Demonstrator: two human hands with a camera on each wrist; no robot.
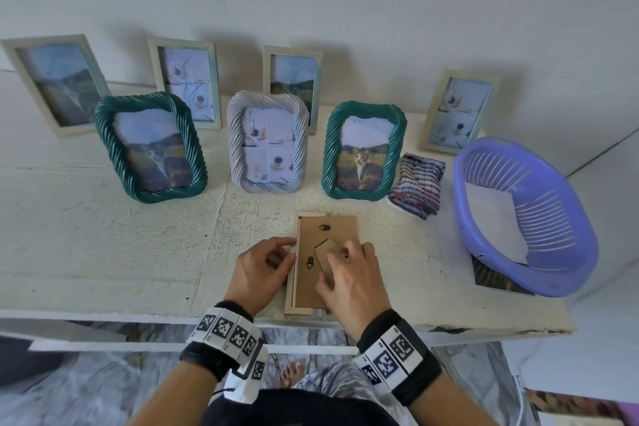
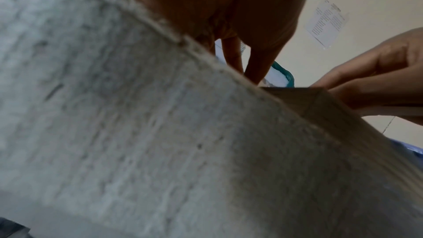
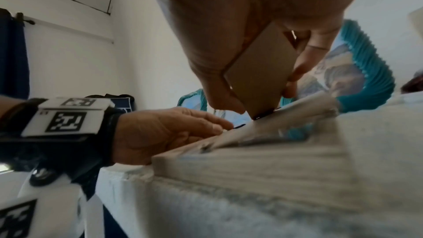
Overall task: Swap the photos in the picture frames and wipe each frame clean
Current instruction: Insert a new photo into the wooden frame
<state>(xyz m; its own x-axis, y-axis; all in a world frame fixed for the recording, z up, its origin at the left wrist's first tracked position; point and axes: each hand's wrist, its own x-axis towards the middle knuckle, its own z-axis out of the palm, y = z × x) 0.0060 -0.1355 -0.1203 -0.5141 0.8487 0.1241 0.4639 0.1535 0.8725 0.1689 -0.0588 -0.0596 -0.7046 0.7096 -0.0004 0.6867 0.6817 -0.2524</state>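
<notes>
On the white bench (image 1: 103,235), a frame (image 1: 325,252) lies face down near the edge. The right hand (image 1: 349,282) pinches its cardboard stand (image 3: 260,71); the left hand (image 1: 259,273) grips its side. Pulling hard could tear the stand.

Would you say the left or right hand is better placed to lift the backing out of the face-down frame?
Probably the right hand: it already pinches the stand flap on the backing, while the left hand steadies the frame at its left edge.
</notes>
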